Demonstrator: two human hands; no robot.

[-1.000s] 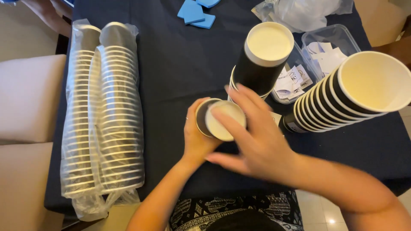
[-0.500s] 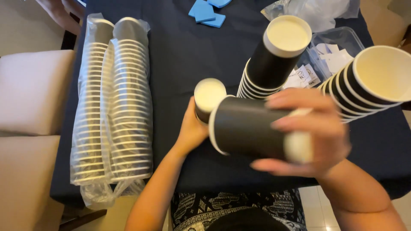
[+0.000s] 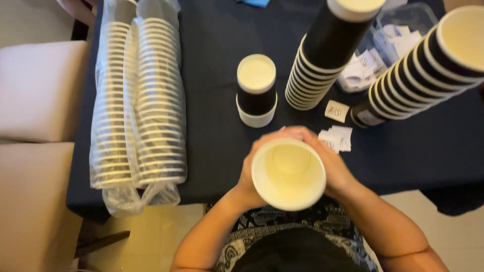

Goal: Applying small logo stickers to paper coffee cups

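Your left hand (image 3: 250, 174) and right hand (image 3: 330, 163) wrap their fingers around one paper cup (image 3: 288, 174), clamped from both sides with its open mouth facing up toward you. Just beyond your fingertips on the dark tablecloth (image 3: 212, 75) stand a short two-cup stack (image 3: 256, 90), paper slips (image 3: 337, 137) and taller stacks (image 3: 327, 50) — bagged cups (image 3: 138, 100) lie well left, beside cushioned seats (image 3: 35, 90).

Both hands (image 3: 247, 174) cupped — fingertips together
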